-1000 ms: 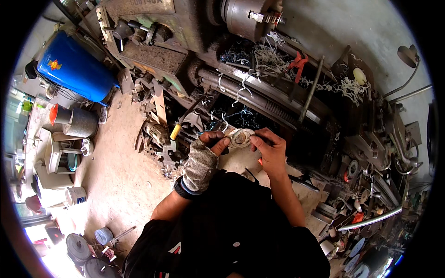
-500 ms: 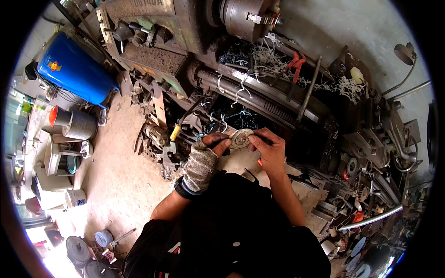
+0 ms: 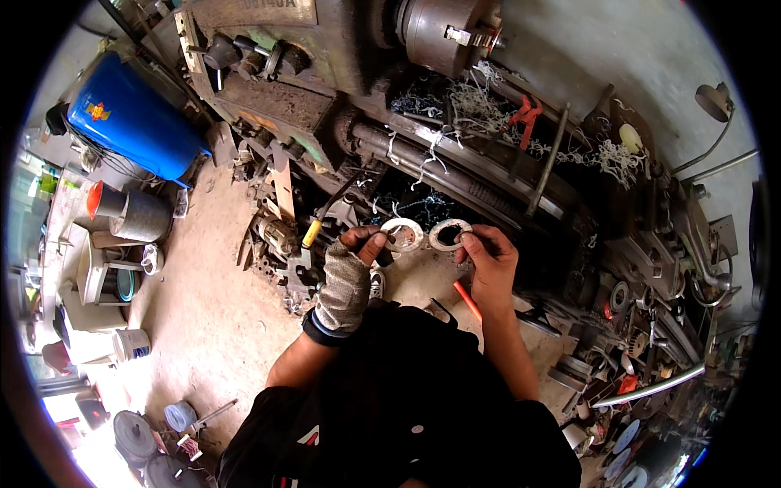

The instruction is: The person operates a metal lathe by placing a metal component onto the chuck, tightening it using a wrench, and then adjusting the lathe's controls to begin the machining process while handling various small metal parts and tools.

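Observation:
My left hand, in a grey knit glove that leaves the fingertips bare, pinches a pale flat ring at its left edge. A second pale ring, with a dark opening, is held at its right edge between the thumb and fingers of my bare right hand. The two rings are side by side with a small gap between them, in front of the lathe bed. A red-orange stick-like thing shows below my right hand. The fingers behind each ring are partly hidden.
Above stands the lathe, with its chuck, curly shavings and red-handled pliers on it. A yellow-handled tool lies among metal parts. Left are a blue barrel and a white bucket. Metal clutter fills the right.
The rings were together in both hands; now they are apart, one in each hand. My right hand has moved right, and my left hand slightly left.

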A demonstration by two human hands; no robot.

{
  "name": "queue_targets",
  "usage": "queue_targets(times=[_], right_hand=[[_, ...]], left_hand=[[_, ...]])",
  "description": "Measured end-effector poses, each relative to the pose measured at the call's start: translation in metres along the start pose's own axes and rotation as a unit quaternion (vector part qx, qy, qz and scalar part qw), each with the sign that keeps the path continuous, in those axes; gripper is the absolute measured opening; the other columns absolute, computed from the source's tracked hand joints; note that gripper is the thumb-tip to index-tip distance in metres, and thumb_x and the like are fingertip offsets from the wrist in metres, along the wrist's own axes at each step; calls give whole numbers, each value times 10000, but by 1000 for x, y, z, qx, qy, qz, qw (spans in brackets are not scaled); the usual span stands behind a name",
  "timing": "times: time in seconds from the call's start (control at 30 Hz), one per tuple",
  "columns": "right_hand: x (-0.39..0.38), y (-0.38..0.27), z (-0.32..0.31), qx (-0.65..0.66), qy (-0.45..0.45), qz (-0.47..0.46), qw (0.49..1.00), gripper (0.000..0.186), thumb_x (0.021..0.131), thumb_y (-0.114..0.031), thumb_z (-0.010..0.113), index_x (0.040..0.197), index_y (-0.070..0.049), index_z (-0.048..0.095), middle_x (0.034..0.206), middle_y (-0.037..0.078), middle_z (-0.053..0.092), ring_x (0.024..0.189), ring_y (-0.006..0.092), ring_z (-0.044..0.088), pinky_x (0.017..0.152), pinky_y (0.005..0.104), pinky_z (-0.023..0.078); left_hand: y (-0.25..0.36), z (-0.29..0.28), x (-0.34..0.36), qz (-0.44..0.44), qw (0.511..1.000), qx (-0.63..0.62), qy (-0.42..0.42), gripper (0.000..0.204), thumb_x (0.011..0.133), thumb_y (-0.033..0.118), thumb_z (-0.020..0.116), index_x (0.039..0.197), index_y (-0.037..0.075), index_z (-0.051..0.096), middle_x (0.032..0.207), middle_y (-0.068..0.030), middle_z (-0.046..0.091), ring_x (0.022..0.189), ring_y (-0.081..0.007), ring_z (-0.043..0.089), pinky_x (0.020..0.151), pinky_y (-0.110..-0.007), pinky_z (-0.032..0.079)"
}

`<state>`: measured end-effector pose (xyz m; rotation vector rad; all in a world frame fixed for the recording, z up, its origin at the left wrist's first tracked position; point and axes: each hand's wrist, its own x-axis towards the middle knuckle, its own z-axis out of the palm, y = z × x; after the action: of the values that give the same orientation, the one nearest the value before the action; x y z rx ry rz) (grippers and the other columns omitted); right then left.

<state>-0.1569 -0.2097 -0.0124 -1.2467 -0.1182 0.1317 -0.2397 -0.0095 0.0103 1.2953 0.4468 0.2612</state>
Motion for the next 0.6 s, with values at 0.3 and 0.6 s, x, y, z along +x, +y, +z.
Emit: queue_targets(times=[0.3, 0.6], right_hand=[[-4, -8, 24, -90, -10, -3, 996, 188, 902, 3, 720, 1077, 43, 666, 892, 85, 697, 664, 120, 630, 595, 255, 512], [-8, -1, 22, -76, -114, -26, 990, 226, 973, 12, 621, 1192, 50, 659, 1062, 100, 693, 794, 132, 678, 722, 246, 549]], left_hand=[[-18, -5, 5, -42, 994, -96, -32, 236, 918, 190, 767, 1043, 33, 643, 850, -24, 661, 729, -114, 591, 697, -260, 485], [-16, -2, 3, -37, 997, -51, -35, 221, 914, 183, 761, 1059, 33, 688, 878, -17, 651, 748, -106, 557, 725, -258, 454]])
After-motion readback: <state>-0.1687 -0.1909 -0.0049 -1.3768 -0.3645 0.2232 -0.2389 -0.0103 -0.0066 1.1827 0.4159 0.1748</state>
